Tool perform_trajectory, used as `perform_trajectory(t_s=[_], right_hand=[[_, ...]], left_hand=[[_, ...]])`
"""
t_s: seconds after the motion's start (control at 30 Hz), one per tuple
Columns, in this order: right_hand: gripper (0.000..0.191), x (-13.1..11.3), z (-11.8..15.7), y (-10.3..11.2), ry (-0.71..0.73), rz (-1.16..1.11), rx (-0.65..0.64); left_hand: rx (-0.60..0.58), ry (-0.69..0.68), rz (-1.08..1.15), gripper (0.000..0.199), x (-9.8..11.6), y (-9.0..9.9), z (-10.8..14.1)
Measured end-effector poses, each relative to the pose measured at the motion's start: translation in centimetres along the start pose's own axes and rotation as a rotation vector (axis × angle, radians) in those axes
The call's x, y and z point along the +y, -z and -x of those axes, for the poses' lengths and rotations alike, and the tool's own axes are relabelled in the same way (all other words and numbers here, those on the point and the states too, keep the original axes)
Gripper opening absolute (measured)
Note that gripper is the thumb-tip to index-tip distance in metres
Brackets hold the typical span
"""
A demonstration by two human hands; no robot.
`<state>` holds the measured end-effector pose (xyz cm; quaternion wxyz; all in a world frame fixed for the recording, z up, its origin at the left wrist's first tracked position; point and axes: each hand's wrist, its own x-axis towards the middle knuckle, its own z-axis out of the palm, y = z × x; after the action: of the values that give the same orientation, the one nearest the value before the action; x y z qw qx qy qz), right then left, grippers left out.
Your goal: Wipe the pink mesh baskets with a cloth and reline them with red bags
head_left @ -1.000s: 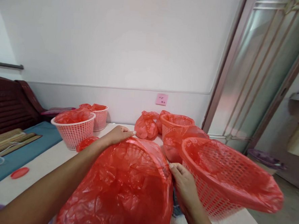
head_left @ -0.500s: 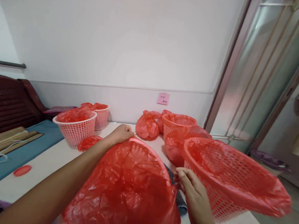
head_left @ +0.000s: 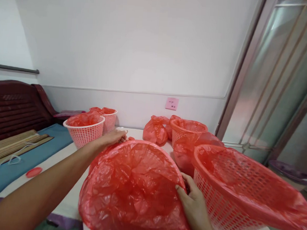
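Close in front of me is a basket lined with a thin red plastic bag (head_left: 136, 183), its edge folded outward over the round rim. My left hand (head_left: 115, 137) is at the far left of the rim, its fingers curled on the bag's edge. At the right side my right hand (head_left: 193, 202) grips the rim through the plastic, thumb inside and fingers outside. Just right of it stands a larger red basket (head_left: 223, 199), also lined with a red bag that bulges out to the right.
Two white lined baskets (head_left: 86, 133) stand at the back left. Tied red bags (head_left: 155, 130) and another red basket (head_left: 187, 129) are near the wall. A red disc (head_left: 34, 172) lies left. A pink note (head_left: 172, 103) is on the wall; a sliding door (head_left: 262, 73) is right.
My right hand has closed on the rim, where it was apart from it before. My left hand has shifted left along the rim. The bag's mouth is spread wider and rounder.
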<state>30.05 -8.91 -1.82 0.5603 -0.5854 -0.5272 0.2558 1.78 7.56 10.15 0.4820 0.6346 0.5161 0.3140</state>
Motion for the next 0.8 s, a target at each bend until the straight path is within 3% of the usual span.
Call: perform_trajectory(t_s=[0.1,0.3,0.53,0.8], right_hand=[[0.039,0.0,-0.2,-0.1,-0.035,-0.006,0.026],[0.041,0.3,-0.6,-0.2,-0.08,-0.006,0.064],[0.04,0.1,-1.2,-0.3,-0.175,-0.047,0.161],[0.03,1.7,-3.4,-0.6,-0.352,-0.361,0.249]], left_hand=[[-0.09,0.092,0.088,0.047,-1.2,1.3,2.0],[-0.218,0.134,0.325,0.038,-2.9,2.3,4.2],[-0.114,0.147,0.565,0.015,-5.8,1.5,3.4],[-0.134,0.245,0.845,0.021,-6.7,-0.6,2.7]])
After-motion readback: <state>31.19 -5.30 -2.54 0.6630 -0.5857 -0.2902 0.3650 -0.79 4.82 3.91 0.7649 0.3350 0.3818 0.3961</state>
